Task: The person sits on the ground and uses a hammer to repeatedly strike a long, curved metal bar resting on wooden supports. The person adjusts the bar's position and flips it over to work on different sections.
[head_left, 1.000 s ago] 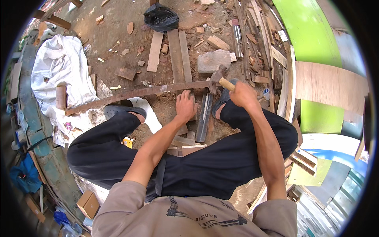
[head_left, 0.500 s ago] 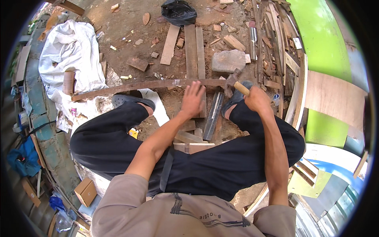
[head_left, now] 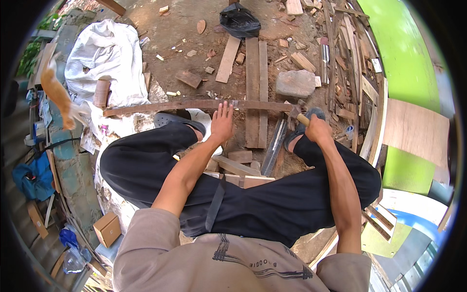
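Note:
A long brown wooden strip (head_left: 170, 105) lies crosswise in front of my feet, its left end near a cylindrical brown block (head_left: 101, 93). My left hand (head_left: 223, 124) is open, with straight fingers reaching onto the strip near its middle. In my right hand (head_left: 318, 130) is a hammer (head_left: 302, 118), gripped by its light wooden handle. The hammer's head is at the strip's right end, beside my right shoe (head_left: 316, 113); whether it touches the wood I cannot tell.
Two planks (head_left: 252, 92) run away beneath the strip. A stone block (head_left: 296, 83), a black plastic bag (head_left: 239, 22) and scrap wood (head_left: 352, 63) lie beyond. White cloth (head_left: 107, 58) is at left, with an orange-and-white cat (head_left: 59, 95) beside it.
My left hand has moved left along the strip and its fingers now rest on it. The cat has come down along the left side. The hammer stays near the strip's right end.

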The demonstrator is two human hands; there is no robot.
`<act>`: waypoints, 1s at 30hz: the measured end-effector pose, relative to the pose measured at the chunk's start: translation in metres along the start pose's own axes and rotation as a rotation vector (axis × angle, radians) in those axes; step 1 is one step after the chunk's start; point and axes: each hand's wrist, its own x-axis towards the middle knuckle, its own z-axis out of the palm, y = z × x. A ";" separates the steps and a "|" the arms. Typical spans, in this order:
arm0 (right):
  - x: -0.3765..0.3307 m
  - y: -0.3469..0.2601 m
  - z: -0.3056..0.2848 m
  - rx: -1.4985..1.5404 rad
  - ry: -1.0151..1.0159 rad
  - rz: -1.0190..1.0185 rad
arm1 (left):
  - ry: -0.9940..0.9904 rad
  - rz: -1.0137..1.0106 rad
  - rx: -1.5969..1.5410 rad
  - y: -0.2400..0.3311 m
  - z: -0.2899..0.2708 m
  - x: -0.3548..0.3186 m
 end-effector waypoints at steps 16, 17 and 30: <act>-0.038 0.049 -0.064 0.145 0.242 0.107 | -0.065 -0.274 -0.107 0.061 0.000 0.034; -0.038 0.051 -0.062 0.143 0.240 0.118 | -0.155 -0.292 -0.070 0.086 -0.006 0.038; -0.041 0.045 -0.064 0.128 0.154 0.029 | 0.321 0.296 -0.588 0.125 -0.013 0.053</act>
